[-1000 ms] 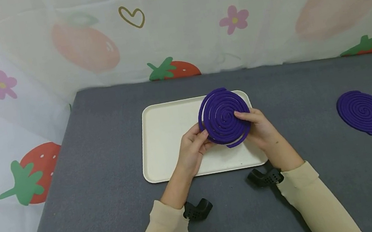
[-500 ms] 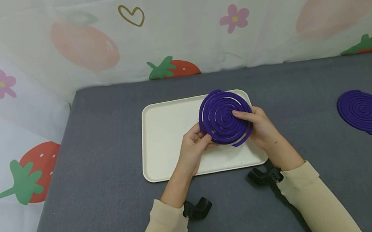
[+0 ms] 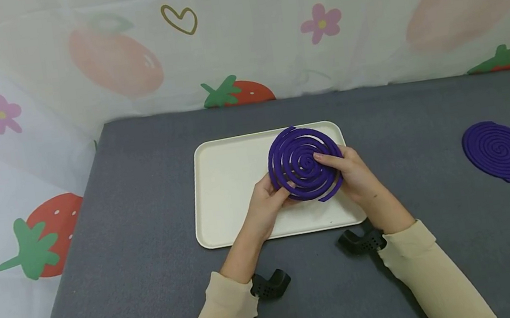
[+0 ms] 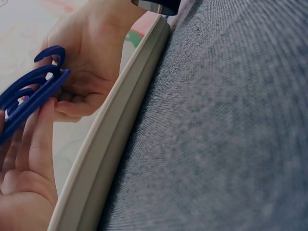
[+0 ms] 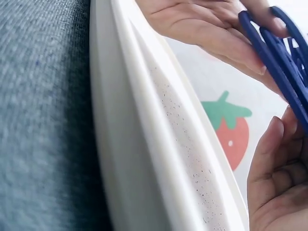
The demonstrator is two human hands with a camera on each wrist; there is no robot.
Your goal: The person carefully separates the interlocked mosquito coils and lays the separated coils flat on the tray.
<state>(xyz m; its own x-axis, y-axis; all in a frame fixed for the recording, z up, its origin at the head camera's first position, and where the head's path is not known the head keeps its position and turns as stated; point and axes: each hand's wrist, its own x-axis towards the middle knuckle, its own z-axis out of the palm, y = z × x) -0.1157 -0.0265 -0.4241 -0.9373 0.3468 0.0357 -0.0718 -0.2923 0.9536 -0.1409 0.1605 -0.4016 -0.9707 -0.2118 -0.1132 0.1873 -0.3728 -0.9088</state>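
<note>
Both hands hold a purple mosquito coil (image 3: 299,145) above the cream tray (image 3: 230,189), its rings spread apart with gaps between them. My left hand (image 3: 265,203) pinches the lower left rings, thumb on top. My right hand (image 3: 353,173) grips the right side, its thumb reaching to the spiral's centre. In the left wrist view the mosquito coil (image 4: 36,89) shows edge-on, its rings at differing heights and a loose end curling up. The right wrist view has the mosquito coil (image 5: 279,62) between the fingers of both hands. The fingers under it are partly hidden.
A second purple mosquito coil (image 3: 501,152) lies flat on the grey tablecloth (image 3: 405,123) at the right. Small dark specks (image 5: 192,168) lie in the tray. A white printed curtain (image 3: 267,34) hangs behind the table. Each wrist wears a black camera mount (image 3: 270,285).
The rings of the held mosquito coil have spread wider apart. The left thumb has moved further in over the rings, and the coil has shifted slightly left.
</note>
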